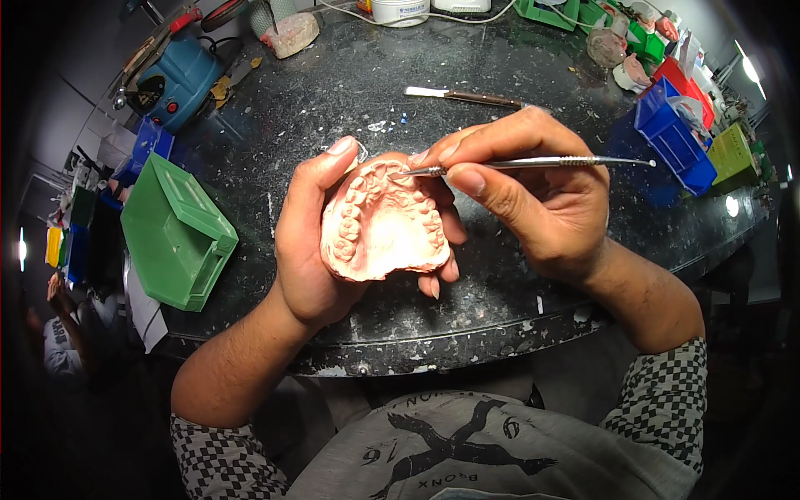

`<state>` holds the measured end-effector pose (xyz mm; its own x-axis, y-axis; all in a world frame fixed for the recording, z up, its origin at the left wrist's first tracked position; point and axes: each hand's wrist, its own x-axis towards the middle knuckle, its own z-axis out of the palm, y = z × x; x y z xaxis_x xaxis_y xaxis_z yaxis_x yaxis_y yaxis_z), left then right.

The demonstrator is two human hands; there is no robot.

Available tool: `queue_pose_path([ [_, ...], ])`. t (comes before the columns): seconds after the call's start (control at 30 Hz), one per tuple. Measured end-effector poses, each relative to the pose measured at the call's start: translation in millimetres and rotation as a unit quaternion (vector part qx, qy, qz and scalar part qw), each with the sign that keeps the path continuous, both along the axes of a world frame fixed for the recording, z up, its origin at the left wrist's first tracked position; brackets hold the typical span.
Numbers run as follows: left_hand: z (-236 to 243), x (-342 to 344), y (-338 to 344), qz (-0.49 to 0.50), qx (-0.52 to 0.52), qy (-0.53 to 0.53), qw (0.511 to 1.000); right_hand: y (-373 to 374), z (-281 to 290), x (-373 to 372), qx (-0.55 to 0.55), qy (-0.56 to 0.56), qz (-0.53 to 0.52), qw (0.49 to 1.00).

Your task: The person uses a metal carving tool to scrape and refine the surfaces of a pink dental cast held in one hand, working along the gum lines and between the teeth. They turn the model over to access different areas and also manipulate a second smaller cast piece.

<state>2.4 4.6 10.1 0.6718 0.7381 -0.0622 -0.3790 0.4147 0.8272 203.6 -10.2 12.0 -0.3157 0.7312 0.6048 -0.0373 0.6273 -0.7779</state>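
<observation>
Dental cast, pink: cradled by left hand above worktop. Metal tool: pinched by right hand, tip at far teeth. Hazard: excess pressure could skid the tip, chipping a tooth.

I see dark lettering and numerals around an X-shaped emblem on the grey shirt at the near side, and a line of blue lettering on a white tub at the far edge; on the blue machine, far left, I find a dark label too small to read
</observation>
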Motion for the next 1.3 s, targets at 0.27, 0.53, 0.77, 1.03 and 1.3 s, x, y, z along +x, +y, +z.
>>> queue_pose_path([
  [0.27,-0.7,-0.9,0.4,-0.005,0.007,0.002,1.0,1.8,-3.1,-1.7,-0.015,0.033,0.008,0.999],
  [0.53,-2.7,-1.6,0.9,-0.012,0.003,-0.003,1.0,1.0,-3.0,-2.8,-0.042,0.056,0.007,0.997],
  [0.77,-2.4,-1.3,1.0,-0.016,-0.004,-0.005,1.0,1.6,-2.9,-0.2,-0.035,0.03,0.007,0.999],
  [1.03,-1.6,-1.5,1.3,-0.018,0.0,-0.017,1.0,0.4,-3.8,-3.4,-0.052,0.072,0.01,0.996],
  [1.3,-2.2,-2.1,0.6,-0.021,-0.02,-0.026,0.999,2.3,-6.4,-5.9,-0.044,0.11,0.024,0.993],
])
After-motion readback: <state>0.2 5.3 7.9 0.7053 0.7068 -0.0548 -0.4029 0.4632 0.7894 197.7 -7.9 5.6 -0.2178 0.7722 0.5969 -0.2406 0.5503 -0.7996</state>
